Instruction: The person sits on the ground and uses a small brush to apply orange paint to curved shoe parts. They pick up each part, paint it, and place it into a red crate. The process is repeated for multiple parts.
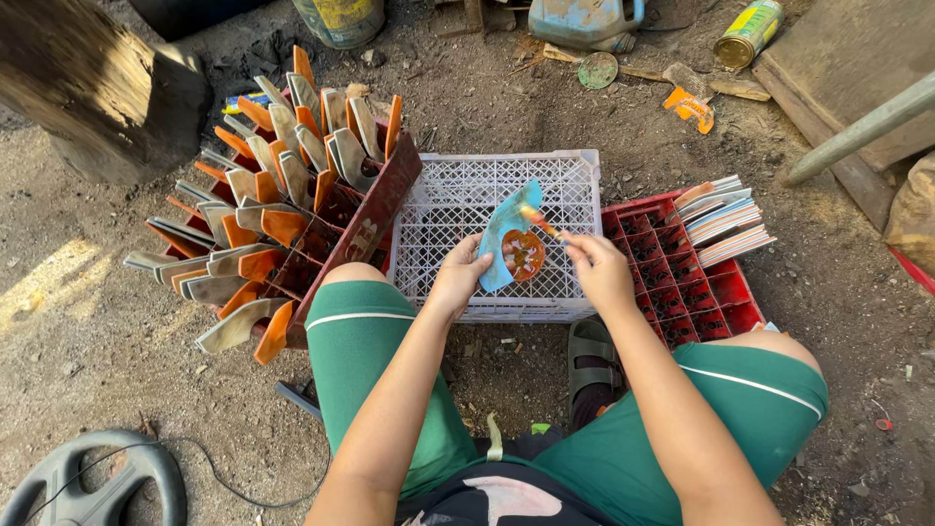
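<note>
My left hand holds a light blue shoe sole upright over a white plastic crate; an orange-brown glossy patch covers the sole's lower part. My right hand pinches a small brush whose tip touches the sole. I sit with both knees in green shorts either side of the crate.
A dark red crate at left stands tilted, packed with several orange and grey soles. A red crate at right holds a stack of flat soles. A wooden log, cans and a jug lie on the dirt ground.
</note>
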